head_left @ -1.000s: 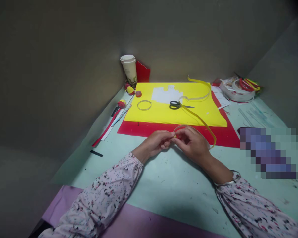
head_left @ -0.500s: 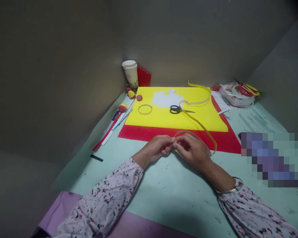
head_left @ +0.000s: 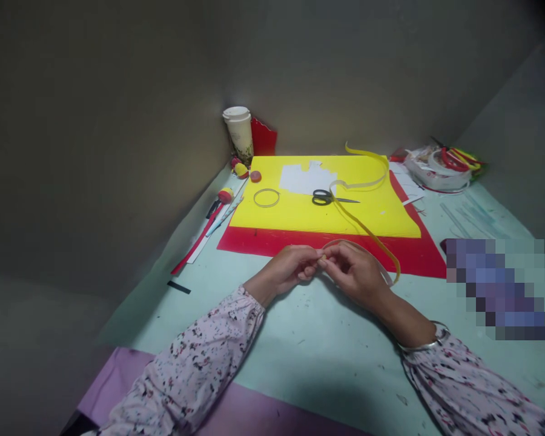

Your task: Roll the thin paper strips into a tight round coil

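My left hand [head_left: 295, 266] and my right hand [head_left: 356, 275] meet fingertip to fingertip above the pale green table cover. Between their pinched fingers is the small end of a long yellow paper strip [head_left: 372, 238]. From there the strip loops behind my right hand and trails away over the yellow sheets, curling at its far end. Both hands are closed on this end, which is mostly hidden by the fingers. Black-handled scissors [head_left: 323, 197] lie on the yellow sheets [head_left: 277, 221], partly under the strip. To their left rests a thin ring [head_left: 266, 198].
Torn white paper [head_left: 302, 180] sits on the yellow sheets, with a red sheet [head_left: 249, 241] beneath. A lidded paper cup [head_left: 238, 133] stands at the back left. Red-yellow rolls [head_left: 226, 195] and strips lie left. A filled plastic container [head_left: 438, 172] and a blurred-out object [head_left: 495, 284] are right.
The view has shifted slightly. My hands keep their pinch on the strip's end, with hardly any visible movement of the fingers.
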{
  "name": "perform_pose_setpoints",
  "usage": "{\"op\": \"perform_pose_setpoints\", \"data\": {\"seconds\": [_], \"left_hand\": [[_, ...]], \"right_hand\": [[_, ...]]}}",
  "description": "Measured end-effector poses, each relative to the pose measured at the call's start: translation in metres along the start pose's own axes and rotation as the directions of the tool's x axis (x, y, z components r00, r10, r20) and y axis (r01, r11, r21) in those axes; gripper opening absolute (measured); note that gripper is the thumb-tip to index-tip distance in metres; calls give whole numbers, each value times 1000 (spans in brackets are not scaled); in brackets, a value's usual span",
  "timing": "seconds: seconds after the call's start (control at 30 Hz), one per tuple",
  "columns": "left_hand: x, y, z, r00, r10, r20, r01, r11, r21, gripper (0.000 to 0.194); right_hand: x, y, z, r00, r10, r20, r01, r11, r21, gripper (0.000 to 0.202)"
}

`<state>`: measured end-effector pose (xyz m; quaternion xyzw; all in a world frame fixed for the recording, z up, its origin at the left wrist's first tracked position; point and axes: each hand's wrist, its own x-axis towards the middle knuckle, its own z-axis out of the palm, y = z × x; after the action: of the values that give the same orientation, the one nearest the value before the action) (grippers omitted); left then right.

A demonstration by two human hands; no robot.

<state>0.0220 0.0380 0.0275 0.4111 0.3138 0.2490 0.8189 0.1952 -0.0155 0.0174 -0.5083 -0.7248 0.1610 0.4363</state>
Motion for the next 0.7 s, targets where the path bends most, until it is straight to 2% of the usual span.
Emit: {"op": "perform_pose_setpoints", "data": {"seconds": [0.2, 0.53, 0.7], "left_hand": [[1, 0, 1, 1000, 5, -16, -6, 1000, -17, 22], [1, -1, -2, 1000, 5, 11, -5, 1000, 4, 22], [0, 0, 0, 1000, 15, -20, -15, 1000, -13, 20]], "right_hand": [[0, 2, 2, 997, -10, -81, 3, 997, -80, 15], [0, 4, 0, 999, -32, 5, 32, 999, -22, 7], [-1, 2, 0, 999, -34, -15, 34, 998, -48, 9]]}}
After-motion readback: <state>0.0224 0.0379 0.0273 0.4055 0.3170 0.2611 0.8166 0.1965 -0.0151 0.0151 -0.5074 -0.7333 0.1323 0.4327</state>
